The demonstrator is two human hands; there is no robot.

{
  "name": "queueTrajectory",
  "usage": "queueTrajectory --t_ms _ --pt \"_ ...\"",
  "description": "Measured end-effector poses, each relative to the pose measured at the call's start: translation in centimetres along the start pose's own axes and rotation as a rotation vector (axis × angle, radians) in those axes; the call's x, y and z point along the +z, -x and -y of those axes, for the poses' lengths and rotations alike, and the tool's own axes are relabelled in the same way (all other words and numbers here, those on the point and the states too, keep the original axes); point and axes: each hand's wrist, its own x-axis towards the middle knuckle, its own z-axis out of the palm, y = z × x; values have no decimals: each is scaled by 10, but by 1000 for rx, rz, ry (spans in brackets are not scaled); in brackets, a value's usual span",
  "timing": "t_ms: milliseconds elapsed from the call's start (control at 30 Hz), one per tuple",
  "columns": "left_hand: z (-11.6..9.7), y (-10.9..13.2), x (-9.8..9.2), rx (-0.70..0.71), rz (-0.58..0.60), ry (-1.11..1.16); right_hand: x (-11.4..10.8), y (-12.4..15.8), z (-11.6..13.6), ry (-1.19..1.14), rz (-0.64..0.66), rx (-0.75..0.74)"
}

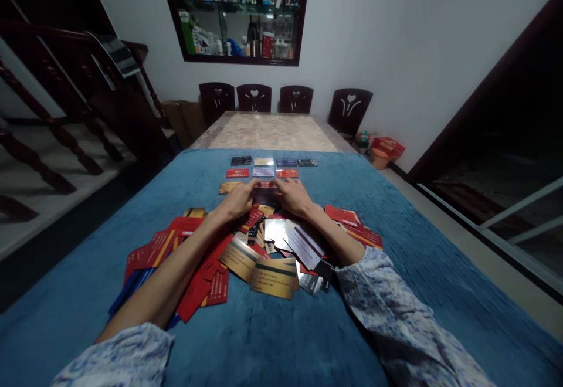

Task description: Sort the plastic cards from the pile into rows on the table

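A red card (264, 184) lies between my hands, level with the row that starts with a gold card (229, 187). My left hand (240, 199) is closed, its fingertips at the card's left end. At the right end, the bent fingers of my right hand (294, 197) close on the same card. Under and in front of my wrists spreads a loose heap of cards: gold cards (273, 278), a silver-white card (304, 245), red cards (153, 252) and some dark ones. My hands partly cover the red card's ends.
Beyond my hands are two rows: a red card (237, 173), white card (263, 172) and orange-red card (287, 173), then several more behind, including a black card (241, 160). A blue cloth (264, 346) covers the near table. Chairs (297, 99) stand at the far end.
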Motion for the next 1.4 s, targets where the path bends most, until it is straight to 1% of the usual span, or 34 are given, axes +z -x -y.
queueTrajectory --t_ms 100,233,433,700,933,1100,1233,1400 --pt "4 0 4 5 -58 22 1 0 0 9 -7 -3" --pt "8 0 6 5 -72 39 3 0 0 18 -12 9" --pt "3 1 3 -26 -53 -14 4 0 2 30 -9 24" --pt "-9 2 -2 -60 41 -175 7 0 1 32 -23 24" --pt "-4 1 1 -72 19 -163 9 0 -1 16 4 -44" --pt "2 0 5 -53 -3 -135 8 0 -1 12 34 -56" --pt "4 -1 6 -47 18 -182 7 0 0 20 53 -49" --pt "0 1 4 -43 61 -215 7 1 0 33 67 -42"
